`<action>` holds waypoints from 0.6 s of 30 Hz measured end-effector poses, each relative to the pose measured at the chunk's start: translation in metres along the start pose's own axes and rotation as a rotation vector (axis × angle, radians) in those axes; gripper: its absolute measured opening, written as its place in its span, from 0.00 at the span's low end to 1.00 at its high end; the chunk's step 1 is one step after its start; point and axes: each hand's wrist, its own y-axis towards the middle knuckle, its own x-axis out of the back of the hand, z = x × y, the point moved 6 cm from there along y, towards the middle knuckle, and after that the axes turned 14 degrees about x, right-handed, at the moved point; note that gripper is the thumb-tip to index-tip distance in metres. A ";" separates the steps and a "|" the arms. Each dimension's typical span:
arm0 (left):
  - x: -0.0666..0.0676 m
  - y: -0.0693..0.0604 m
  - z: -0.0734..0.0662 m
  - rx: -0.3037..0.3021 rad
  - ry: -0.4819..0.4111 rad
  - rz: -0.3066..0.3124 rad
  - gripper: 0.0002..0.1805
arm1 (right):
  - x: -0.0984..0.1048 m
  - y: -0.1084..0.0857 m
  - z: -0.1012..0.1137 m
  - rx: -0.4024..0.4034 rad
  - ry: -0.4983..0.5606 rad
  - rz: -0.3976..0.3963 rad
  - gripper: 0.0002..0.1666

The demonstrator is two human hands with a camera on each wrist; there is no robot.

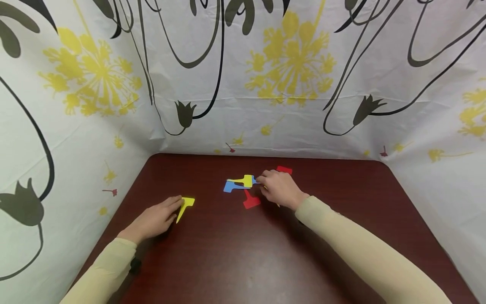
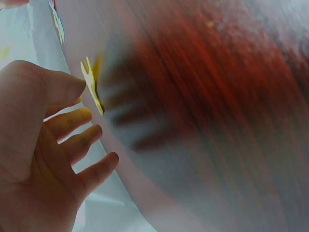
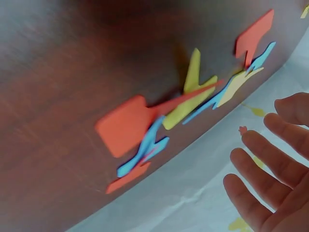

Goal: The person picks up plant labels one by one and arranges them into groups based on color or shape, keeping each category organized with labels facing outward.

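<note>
My left hand (image 1: pixel 153 219) is at the left of the dark table, its fingertips beside a yellow T-shaped plant label (image 1: pixel 187 203). In the left wrist view the thumb tip meets or nearly meets that label (image 2: pixel 91 86), and the other fingers are loosely extended. Over the far middle, my right hand (image 1: pixel 280 188) hovers by a cluster of similar labels, its fingers (image 3: pixel 251 198) fairly straight with nothing between them. In the cluster are a yellow label (image 1: pixel 247 181), a blue label (image 1: pixel 229 186) and a red label (image 1: pixel 252 202). Another red label (image 1: pixel 284 169) shows behind the right hand.
The labels lie on a dark reddish-brown table (image 1: pixel 228 261) with rounded far corners. Around it hangs a white cloth (image 1: pixel 224 139) printed with yellow flowers and dark stems. In the right wrist view, several labels overlap, including a yellow one (image 3: pixel 186 104).
</note>
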 end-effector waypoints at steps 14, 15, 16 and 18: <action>-0.005 0.000 0.005 -0.037 -0.001 -0.027 0.28 | -0.017 0.057 0.000 -0.027 0.101 0.139 0.17; -0.005 0.001 0.004 -0.040 0.001 -0.028 0.29 | -0.019 0.059 0.000 -0.037 0.116 0.141 0.18; -0.004 0.001 0.004 -0.045 0.002 -0.028 0.29 | -0.021 0.060 -0.001 -0.045 0.125 0.142 0.18; -0.004 0.003 0.002 -0.051 0.002 -0.029 0.29 | -0.024 0.064 -0.004 -0.063 0.139 0.138 0.17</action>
